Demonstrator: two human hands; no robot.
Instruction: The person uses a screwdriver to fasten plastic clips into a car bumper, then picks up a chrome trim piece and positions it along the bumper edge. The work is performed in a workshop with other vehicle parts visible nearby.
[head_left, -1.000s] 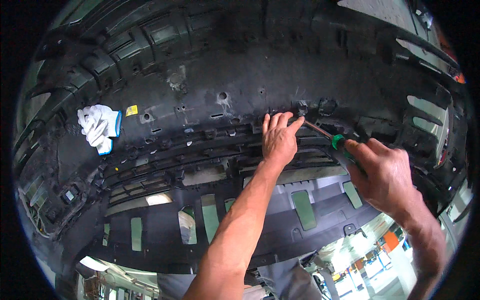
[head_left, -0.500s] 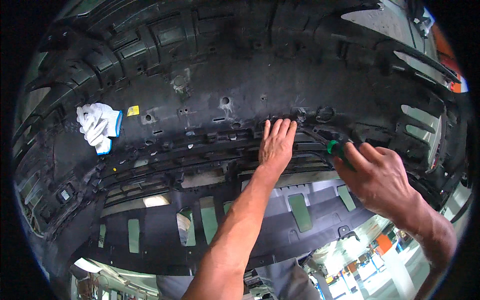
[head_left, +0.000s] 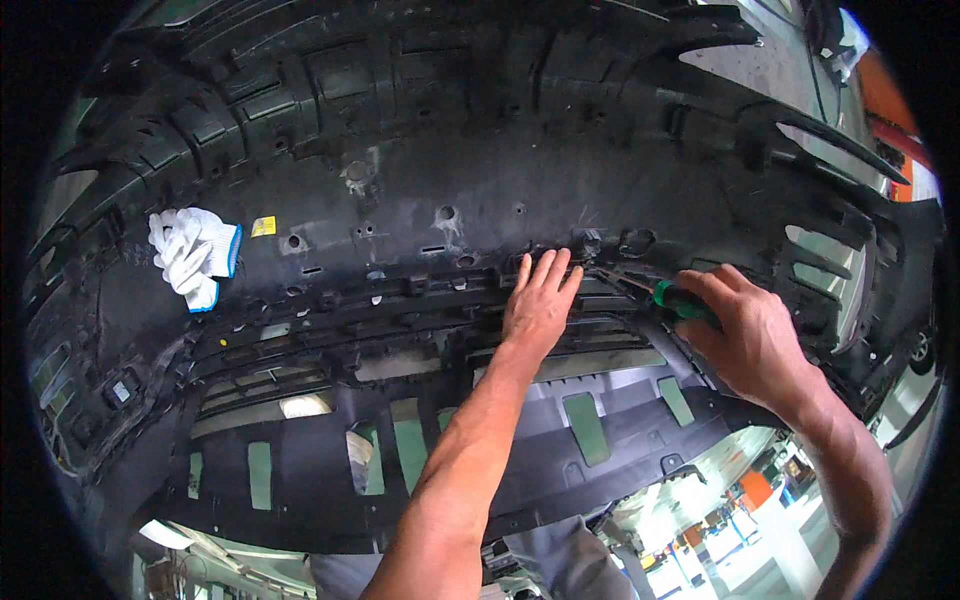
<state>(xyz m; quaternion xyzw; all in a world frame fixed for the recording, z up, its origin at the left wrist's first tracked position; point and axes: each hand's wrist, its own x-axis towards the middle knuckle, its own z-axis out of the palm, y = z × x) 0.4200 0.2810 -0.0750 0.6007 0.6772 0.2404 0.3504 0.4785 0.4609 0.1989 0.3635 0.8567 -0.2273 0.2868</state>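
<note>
Loosening its wrap a little, the right hand [head_left: 745,330] now showed more of the green handle of the screwdriver [head_left: 690,303] than half a second earlier, when the fingers covered most of it. Its fingers pinched the handle, the index finger and thumb lying on opposite sides. The screwdriver sat toward three o'clock in the view, its shaft pointing to ten o'clock, at the seam beside the left hand [head_left: 541,298]. The very tip was lost in the dark there; I could not tell whether it touched anything. The left fingers, closer together earlier, had parted slightly and lay flat and spread at the edge of the black bumper [head_left: 480,165]; whether they pressed hard could not be told. To judge by this, the grip on the handle was being adjusted while the left hand steadied the work close to the tip.

The bumper curved across the upper half, from nine o'clock through twelve to three. White gloves [head_left: 190,255] with blue cuffs lay on it near nine o'clock, well apart from both hands, and a yellow label [head_left: 263,226] sat just beside them. At six o'clock was a dark panel [head_left: 535,440] with cut-out slots. The bare left fingers, so near the tip, and the narrow slats [head_left: 400,335] below the seam left little room.
</note>
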